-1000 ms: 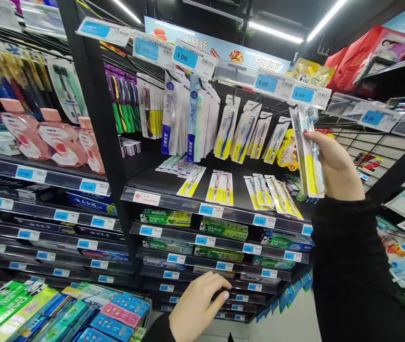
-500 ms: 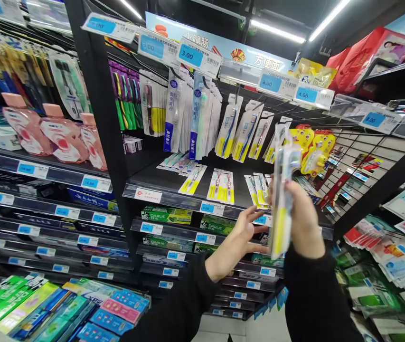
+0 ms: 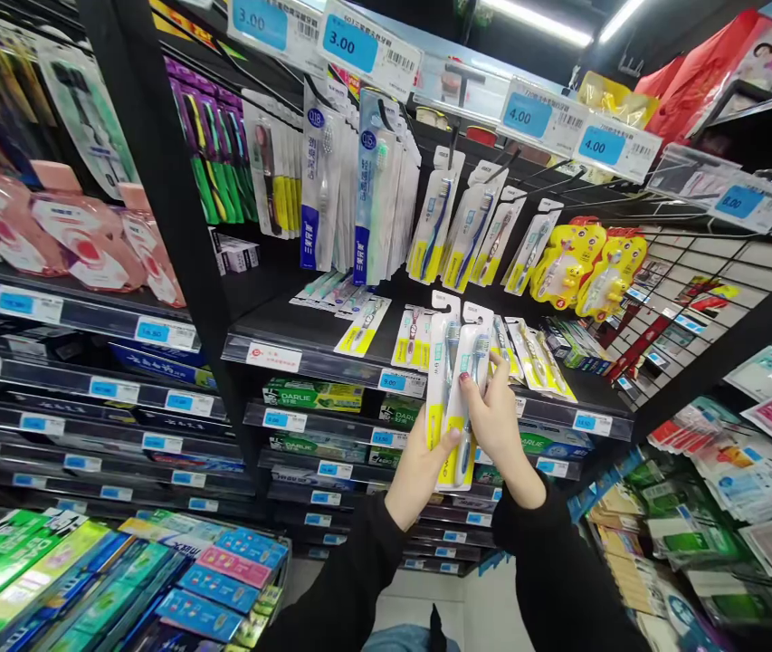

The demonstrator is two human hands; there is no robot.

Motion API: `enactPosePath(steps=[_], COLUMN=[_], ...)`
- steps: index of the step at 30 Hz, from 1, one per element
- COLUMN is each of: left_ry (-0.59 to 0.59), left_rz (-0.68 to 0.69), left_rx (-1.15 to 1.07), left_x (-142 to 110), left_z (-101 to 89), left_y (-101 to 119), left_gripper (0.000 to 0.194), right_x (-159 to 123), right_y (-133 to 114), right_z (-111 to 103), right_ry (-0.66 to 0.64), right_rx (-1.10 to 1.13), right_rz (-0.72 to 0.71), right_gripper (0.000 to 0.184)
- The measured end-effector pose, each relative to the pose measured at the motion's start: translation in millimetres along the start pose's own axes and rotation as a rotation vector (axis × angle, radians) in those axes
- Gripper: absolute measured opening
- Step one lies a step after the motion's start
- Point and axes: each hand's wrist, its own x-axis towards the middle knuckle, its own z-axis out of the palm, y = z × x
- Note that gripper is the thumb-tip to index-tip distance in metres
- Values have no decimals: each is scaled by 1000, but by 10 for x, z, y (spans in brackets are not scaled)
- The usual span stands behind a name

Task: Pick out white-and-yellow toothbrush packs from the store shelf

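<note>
Toothbrush packs (image 3: 458, 409), 2 of them, are in the person's hands just in front of the black shelf (image 3: 270, 310), fronts turned toward the camera. The front pack (image 3: 479, 319) partly overlaps the rear pack (image 3: 437, 380), and each is white above and yellow below. The left hand (image 3: 416, 475) pinches the packs low down, thumb across the front, its other fingers mostly hidden behind. The right hand (image 3: 498, 421) grips the front pack by its side, thumb with a dark red nail pressed on its face.

Loose packs (image 3: 364, 328) lie on the shelf, beyond the hands. Above the shelf, tall blue-and-white packs (image 3: 318, 199) hang over its left part and yellow animal-shaped packs (image 3: 568, 263) over its right end. Price tags (image 3: 351, 43) above the shelf read 3.00 and 4.00. Below the shelf sit toothpaste boxes (image 3: 310, 395). Pink bottles (image 3: 87, 231) stand left of the shelf, and colourful boxes (image 3: 213, 589) are piled lower, in front of its left side.
</note>
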Motion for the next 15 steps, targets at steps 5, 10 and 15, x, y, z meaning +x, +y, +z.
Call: enactPosePath(steps=[5, 10, 15], left_ry=[88, 153, 156], left_rz=[-85, -96, -132], left_rx=[1, -32, -35], left_x=[-115, -257, -308], left_z=[-216, -357, -372], left_y=[49, 162, 216], left_gripper=[55, 53, 59], right_x=[418, 1384, 1858], right_y=[254, 353, 355], right_z=[-142, -62, 295], right_ry=[187, -81, -264], right_rx=[-98, -678, -887], right_rz=[62, 173, 247], right_gripper=[52, 41, 37])
